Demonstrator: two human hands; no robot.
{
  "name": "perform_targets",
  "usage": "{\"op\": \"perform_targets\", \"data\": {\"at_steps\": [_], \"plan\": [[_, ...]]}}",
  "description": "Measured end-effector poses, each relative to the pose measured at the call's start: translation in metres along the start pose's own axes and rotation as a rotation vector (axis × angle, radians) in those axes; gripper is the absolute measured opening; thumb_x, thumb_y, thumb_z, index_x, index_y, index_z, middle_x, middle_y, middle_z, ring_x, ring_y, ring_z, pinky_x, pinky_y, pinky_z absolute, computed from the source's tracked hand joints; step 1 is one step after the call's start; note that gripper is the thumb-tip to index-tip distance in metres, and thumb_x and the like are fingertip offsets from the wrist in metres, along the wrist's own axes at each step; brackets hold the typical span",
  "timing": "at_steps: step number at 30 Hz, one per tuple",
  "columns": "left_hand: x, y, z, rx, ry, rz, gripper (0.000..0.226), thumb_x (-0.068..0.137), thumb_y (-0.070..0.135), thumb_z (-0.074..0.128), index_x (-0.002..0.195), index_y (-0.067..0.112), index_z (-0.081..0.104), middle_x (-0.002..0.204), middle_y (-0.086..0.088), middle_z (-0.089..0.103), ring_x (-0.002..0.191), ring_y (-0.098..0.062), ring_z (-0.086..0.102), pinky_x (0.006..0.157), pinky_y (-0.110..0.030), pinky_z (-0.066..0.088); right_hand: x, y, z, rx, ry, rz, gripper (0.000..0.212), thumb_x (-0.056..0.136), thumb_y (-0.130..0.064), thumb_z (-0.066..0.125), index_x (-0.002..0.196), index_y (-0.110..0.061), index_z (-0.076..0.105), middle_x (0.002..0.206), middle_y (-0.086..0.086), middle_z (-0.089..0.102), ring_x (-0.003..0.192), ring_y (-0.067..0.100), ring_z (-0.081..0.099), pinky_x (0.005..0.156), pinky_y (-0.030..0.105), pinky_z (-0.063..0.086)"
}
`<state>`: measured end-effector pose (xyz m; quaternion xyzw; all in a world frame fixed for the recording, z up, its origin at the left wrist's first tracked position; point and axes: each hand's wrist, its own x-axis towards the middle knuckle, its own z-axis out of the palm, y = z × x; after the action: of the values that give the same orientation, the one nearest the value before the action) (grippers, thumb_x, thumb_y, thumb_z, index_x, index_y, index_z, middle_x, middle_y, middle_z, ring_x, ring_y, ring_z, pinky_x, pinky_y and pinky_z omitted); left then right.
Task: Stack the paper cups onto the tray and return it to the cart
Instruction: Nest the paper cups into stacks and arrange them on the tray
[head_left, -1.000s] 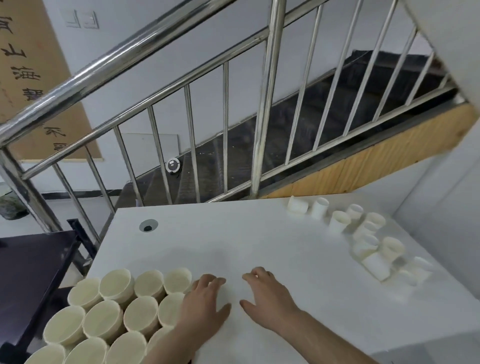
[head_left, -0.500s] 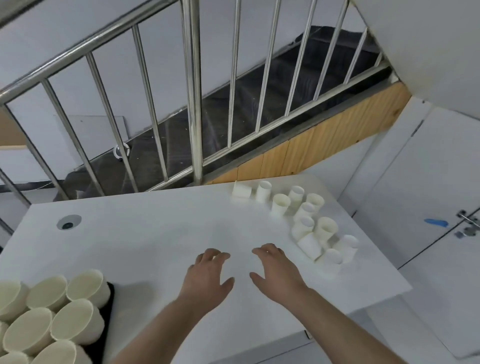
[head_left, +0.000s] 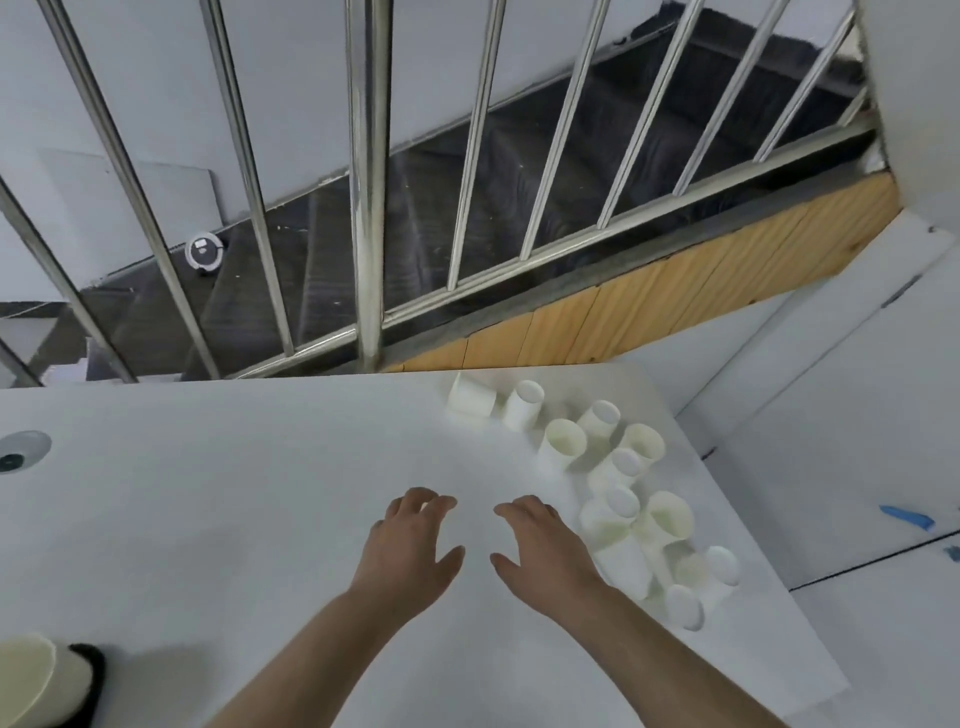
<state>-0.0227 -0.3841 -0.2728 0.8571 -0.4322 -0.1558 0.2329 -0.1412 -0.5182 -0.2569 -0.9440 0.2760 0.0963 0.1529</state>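
Both hands empty, fingers loosely spread: left hand (head_left: 410, 551), right hand (head_left: 540, 551). Paper cups (head_left: 623, 499) crowded at two o'clock, some apparently lying. Risk: toppling neighbours off table (head_left: 234, 519). Tray (head_left: 88, 675) at eight o'clock.

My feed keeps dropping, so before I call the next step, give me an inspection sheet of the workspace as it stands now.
Surface: white table, bare in the middle, with a round grommet hole at its left edge.
Job's things: loose paper cups clustered at the table's right side, some upright, some lying on their sides; one cup on the tray shows at bottom left, on the dark tray edge.
Clutter: nothing seen.
Hands: left hand and right hand are over the table centre, fingers relaxed, holding nothing.
Cables: nothing seen.
Surroundings: steel stair railing behind the table, dark stairs, a round robot vacuum on a step, white panels at right.
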Motion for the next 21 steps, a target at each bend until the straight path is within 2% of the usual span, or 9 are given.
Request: {"op": "perform_targets", "data": {"at_steps": [8,13,19,21], "plan": [[0.067,-0.022,-0.004,-0.033,0.017,-0.015,0.054,0.091,0.043,0.054,0.141,0.030,0.038,0.141,0.011,0.037,0.127,-0.010,0.039,0.098,-0.023,0.043,0.096,0.012,-0.005,-0.005,0.024,0.003,0.056,0.096,-0.033,0.053,0.146,-0.022,0.031,0.144,-0.007,0.035,0.133,0.015,0.031,0.097,0.028,0.045],[0.106,-0.031,-0.003,-0.034,0.031,-0.010,0.053,0.091,0.044,0.053,0.140,0.032,0.037,0.140,0.014,0.036,0.128,-0.007,0.038,0.097,-0.020,0.043,0.159,0.018,-0.011,0.001,0.033,-0.005,0.065,0.095,-0.027,0.057,0.149,-0.019,0.021,0.151,-0.004,0.026,0.138,0.017,0.026,0.100,0.031,0.045],[0.145,-0.042,-0.006,-0.040,0.026,-0.043,0.053,0.090,0.042,0.054,0.140,0.032,0.037,0.140,0.013,0.036,0.128,-0.008,0.037,0.099,-0.025,0.042,0.222,0.020,-0.012,0.009,0.025,0.032,0.076,0.093,-0.014,0.060,0.152,-0.016,0.012,0.160,0.001,0.012,0.148,0.021,0.013,0.110,0.035,0.038],[0.156,-0.045,-0.008,-0.046,0.039,-0.052,0.053,0.090,0.042,0.055,0.140,0.032,0.038,0.140,0.013,0.036,0.128,-0.008,0.038,0.100,-0.024,0.042,0.238,0.021,-0.008,0.005,0.028,0.041,0.078,0.092,-0.010,0.061,0.152,-0.015,0.011,0.160,0.002,0.012,0.148,0.023,0.011,0.110,0.034,0.038]]}}
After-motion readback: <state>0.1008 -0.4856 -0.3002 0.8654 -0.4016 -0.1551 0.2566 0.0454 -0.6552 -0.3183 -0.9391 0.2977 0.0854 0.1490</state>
